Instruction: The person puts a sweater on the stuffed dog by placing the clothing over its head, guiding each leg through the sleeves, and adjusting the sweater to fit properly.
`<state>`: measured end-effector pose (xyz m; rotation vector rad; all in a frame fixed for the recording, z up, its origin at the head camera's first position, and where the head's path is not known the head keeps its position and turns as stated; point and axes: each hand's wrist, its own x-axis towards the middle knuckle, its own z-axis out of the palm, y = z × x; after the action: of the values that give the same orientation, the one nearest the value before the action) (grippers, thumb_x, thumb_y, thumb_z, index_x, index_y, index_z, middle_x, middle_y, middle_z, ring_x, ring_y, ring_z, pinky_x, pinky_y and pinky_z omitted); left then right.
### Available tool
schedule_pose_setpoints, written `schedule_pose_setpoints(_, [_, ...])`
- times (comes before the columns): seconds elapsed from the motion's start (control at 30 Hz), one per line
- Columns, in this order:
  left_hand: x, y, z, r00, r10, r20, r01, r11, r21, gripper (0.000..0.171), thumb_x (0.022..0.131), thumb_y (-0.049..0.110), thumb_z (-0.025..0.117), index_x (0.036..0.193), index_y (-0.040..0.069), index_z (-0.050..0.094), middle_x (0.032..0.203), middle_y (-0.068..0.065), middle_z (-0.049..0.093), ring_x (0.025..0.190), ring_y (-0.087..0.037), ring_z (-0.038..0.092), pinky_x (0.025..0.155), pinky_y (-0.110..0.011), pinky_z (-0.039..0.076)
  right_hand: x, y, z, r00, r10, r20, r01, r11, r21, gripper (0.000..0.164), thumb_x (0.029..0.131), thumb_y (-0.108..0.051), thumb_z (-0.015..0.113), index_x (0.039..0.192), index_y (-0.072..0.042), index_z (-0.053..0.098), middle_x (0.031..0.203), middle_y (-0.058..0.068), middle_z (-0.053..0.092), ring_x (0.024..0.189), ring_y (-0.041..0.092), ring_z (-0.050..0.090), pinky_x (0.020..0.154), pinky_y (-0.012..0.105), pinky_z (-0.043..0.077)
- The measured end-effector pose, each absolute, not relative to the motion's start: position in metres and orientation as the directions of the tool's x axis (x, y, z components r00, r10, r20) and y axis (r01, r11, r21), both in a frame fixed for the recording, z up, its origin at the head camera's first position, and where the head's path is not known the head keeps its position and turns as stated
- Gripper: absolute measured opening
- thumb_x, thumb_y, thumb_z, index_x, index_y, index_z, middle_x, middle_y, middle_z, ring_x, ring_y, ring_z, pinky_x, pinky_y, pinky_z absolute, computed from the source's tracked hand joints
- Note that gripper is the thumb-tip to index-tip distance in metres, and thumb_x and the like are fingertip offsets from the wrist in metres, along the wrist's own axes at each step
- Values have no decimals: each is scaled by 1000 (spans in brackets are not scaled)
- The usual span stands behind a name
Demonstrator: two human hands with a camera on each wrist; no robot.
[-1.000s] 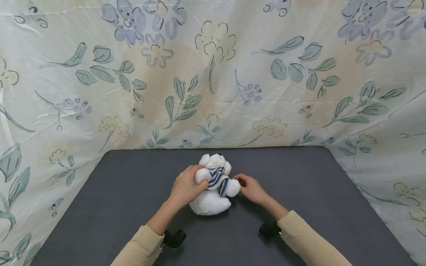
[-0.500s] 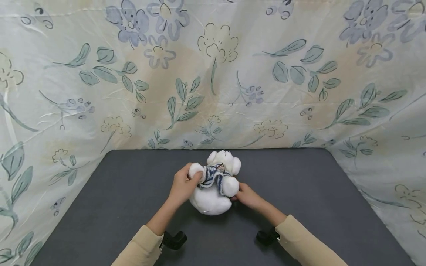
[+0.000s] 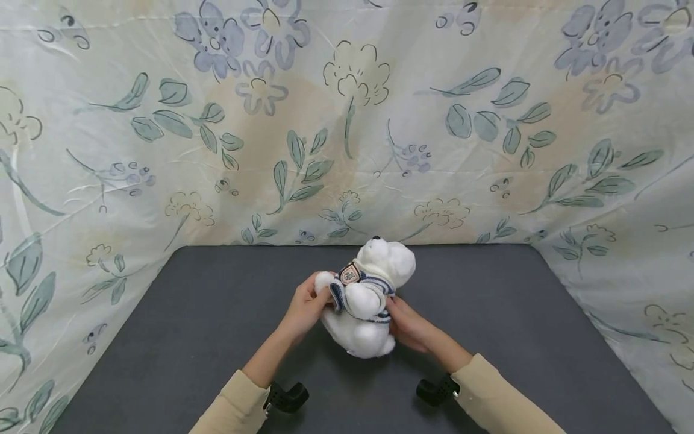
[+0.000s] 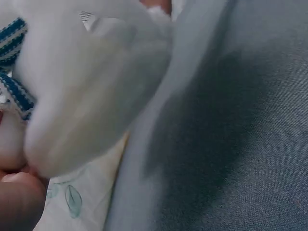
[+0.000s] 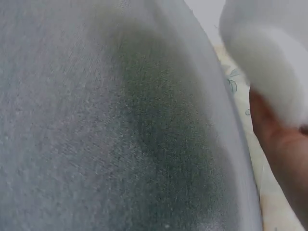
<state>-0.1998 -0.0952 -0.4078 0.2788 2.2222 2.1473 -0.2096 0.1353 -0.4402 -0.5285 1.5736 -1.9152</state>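
A white stuffed bear (image 3: 358, 339) in a blue-and-white striped knit top (image 3: 381, 283) is between both hands, facing left with its dark nose tipped up. On the top's front is a small shield-shaped badge (image 3: 349, 274). My left hand (image 3: 302, 308) pinches the paw at the bear's left side, thumb in front. My right hand (image 3: 411, 327) grips the bear's back, just under the head; part of its fingers is hidden behind the toy. The left wrist view shows the white belly (image 4: 91, 91) close up, and the right wrist view a blurred white part (image 5: 267, 67) above my right hand.
A dark grey table (image 3: 228, 337) lies beneath, with the toy's shadow on it. Flower-printed cloth (image 3: 347, 150) hangs behind the table and along both sides. A black wrist camera (image 3: 290, 398) is strapped on the left wrist, another black camera (image 3: 436, 390) on the right.
The bear has turned from facing forward to facing left, its head moving right and upward. My right hand has gone from beside the paw to the bear's back; my left still holds a paw.
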Motion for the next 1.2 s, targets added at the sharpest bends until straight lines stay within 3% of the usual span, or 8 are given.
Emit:
schedule_pose_setpoints(0.17, [-200,-98,-413,-979,195,63,71,34,997,29,91,2,51,120,1,54,111,-13,60,90,-8,56,74,-25,49,-207,137,-437,-817,-566,-106,162,-48,-986,69,96,-43,42,138,3,13,130,15,39,111,16,49,92,35,41])
schedule_pose_setpoints(0.33, [-203,-106,-413,-975,219,34,64,132,989,30,91,4,51,119,6,58,112,-10,60,87,-10,54,70,-25,46,-205,137,-433,-876,-475,-88,64,66,-996,65,93,-34,52,138,4,22,129,21,43,109,18,50,91,32,42])
schedule_pose_setpoints(0.57, [-208,-118,-392,-948,246,202,251,189,949,28,93,22,55,117,7,60,117,-9,61,108,-18,58,87,-30,48,-201,136,-419,-907,-421,-15,-113,276,-955,61,89,-28,60,135,-2,31,123,17,50,110,24,52,91,38,42])
schedule_pose_setpoints(0.73, [-209,-120,-364,-912,277,301,382,311,870,36,90,32,58,122,15,57,124,-5,57,115,-20,54,91,-39,46,-203,133,-414,-935,-352,42,-220,483,-847,65,83,-33,67,134,-8,37,116,11,58,100,20,59,81,36,48])
schedule_pose_setpoints(0.83, [-208,-115,-349,-902,308,302,409,383,828,42,88,35,61,127,23,53,129,-1,53,120,-20,50,95,-42,42,-204,131,-412,-916,-371,151,-352,567,-745,65,79,-31,72,132,-9,40,111,8,60,94,17,61,75,34,49])
schedule_pose_setpoints(1.0, [-205,-102,-340,-858,390,334,494,448,745,54,84,30,67,133,20,47,134,-3,49,118,-23,51,90,-43,46,-204,126,-407,-806,-463,369,-592,645,-484,57,74,-25,76,122,-8,50,103,5,61,89,18,58,73,36,48])
schedule_pose_setpoints(1.2, [-203,-95,-343,-845,398,356,515,430,741,55,82,23,70,132,16,49,130,-5,53,110,-22,56,84,-40,50,-203,121,-407,-735,-487,472,-641,727,-246,57,72,-33,77,118,-7,54,99,7,62,88,24,57,72,40,47])
